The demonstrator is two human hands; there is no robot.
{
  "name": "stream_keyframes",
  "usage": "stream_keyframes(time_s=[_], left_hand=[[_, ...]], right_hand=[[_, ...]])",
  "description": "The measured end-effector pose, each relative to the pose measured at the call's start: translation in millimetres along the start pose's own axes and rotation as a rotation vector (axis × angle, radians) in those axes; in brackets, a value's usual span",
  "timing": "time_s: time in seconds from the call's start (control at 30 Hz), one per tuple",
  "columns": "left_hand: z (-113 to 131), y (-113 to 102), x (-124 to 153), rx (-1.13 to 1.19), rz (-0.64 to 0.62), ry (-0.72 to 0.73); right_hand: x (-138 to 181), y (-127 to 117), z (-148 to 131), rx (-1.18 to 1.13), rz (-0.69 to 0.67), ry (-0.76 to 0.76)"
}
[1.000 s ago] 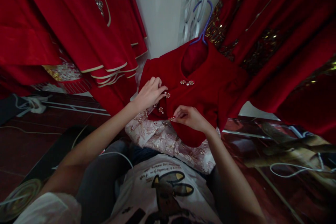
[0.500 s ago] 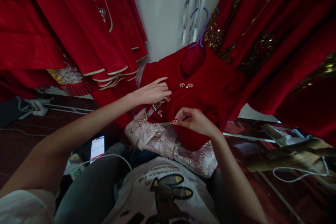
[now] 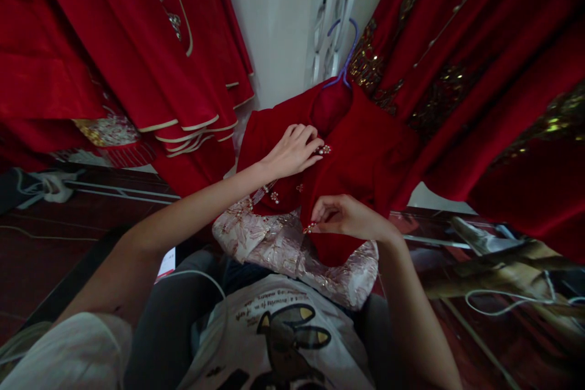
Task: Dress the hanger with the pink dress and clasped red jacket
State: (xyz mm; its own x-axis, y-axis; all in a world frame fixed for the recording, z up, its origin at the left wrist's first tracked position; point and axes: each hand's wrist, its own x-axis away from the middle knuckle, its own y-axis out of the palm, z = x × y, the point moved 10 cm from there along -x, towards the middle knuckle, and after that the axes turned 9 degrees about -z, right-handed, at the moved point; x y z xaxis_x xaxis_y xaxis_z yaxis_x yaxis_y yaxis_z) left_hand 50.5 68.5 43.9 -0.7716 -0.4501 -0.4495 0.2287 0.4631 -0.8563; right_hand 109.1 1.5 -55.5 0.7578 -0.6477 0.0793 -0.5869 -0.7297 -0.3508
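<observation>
A red jacket (image 3: 365, 146) on a purple hanger (image 3: 343, 64) lies over my lap, its pale brocade lower part (image 3: 260, 237) gathered on my thighs. My left hand (image 3: 295, 149) is at the neckline, thumb and fingers closing on the upper beaded fastener (image 3: 325, 150). Lower down, my right hand (image 3: 347, 216) pinches a beaded fastener (image 3: 309, 228) on the loose front edge. Between the two hands, a small beaded loop (image 3: 299, 187) shows on the other front panel. A flower-shaped bead ornament (image 3: 274, 197) with bead strands sits to its left.
Red garments (image 3: 183, 73) with pale piping hang at the left, and gold-embroidered red ones (image 3: 457, 85) at the right. A white metal rack post (image 3: 336, 12) stands behind. A phone (image 3: 167, 262) lies beside my left leg, partly hidden, with a white cable (image 3: 201, 272) over the thigh.
My left hand has moved up and right from the bead strands to the neckline fastener. My right hand has shifted slightly down, still pinching the lower fastener and drawing the front edge along.
</observation>
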Motion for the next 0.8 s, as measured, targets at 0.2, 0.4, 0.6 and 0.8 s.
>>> stream_keyframes(time_s=[0.2,0.4,0.6,0.8], left_hand=[[-1.3,3.8,-6.2,0.038,0.017,-0.022],[4.1,-2.3,-10.5,0.122,0.009,0.082],[2.3,4.4,-12.2,0.158,-0.059,0.144],[-5.8,3.5,-5.6,0.097,-0.067,0.153]], right_hand=[[12.0,-0.1,-4.2,-0.044,-0.071,0.058],[21.4,-1.0,-2.0,-0.066,-0.143,0.074],[21.7,-13.3,-2.0,-0.030,-0.052,0.029],[22.8,-48.5,-16.7,0.017,0.217,-0.015]])
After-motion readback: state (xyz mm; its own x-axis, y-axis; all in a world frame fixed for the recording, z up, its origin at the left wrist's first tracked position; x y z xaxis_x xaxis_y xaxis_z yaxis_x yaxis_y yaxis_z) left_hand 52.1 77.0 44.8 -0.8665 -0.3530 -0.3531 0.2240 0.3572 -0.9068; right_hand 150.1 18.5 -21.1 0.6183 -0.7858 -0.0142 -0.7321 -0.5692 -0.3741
